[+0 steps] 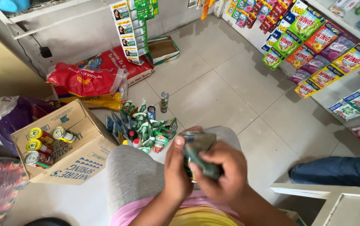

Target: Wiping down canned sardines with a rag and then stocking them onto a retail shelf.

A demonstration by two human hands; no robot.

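Cardboard box (79,155) bearing four cans (41,146); green packet (198,152) clamped by left hand (175,167) and right hand (224,173) (sachets (146,127) beyond).

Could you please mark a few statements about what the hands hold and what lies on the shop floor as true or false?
1. Both hands grip one small dark green packet. True: the left hand and the right hand close on the green packet above the lap.
2. The cardboard box holds glass bottles. False: the cardboard box holds cans lying on their sides.
3. A single can stands upright on the tiled floor. True: the upright can stands apart beyond the heap of green sachets.
4. The red plastic bag hangs on the wall. False: the red plastic bag rests on sacks on the floor.
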